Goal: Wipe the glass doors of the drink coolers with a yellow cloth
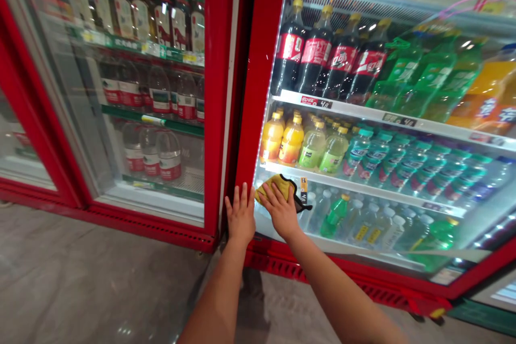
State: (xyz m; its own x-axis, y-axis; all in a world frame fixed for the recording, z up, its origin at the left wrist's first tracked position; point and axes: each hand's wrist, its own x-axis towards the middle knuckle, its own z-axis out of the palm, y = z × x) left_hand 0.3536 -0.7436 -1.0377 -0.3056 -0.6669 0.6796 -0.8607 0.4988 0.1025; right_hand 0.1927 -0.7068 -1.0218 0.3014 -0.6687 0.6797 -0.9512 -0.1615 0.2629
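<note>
Your right hand (281, 210) lay flat over a crumpled yellow microfiber cloth (276, 189) with dark trim, pressing it against the lower corner of the cooler's glass door (387, 226). A dark edge of the cloth (301, 203) stuck out past your fingers toward the right. Your left hand (241, 214) was just beside it, fingers spread and upright, resting against the lower end of the door's red frame (258, 91). The glass was tilted in the view, with bright reflections across it.
</note>
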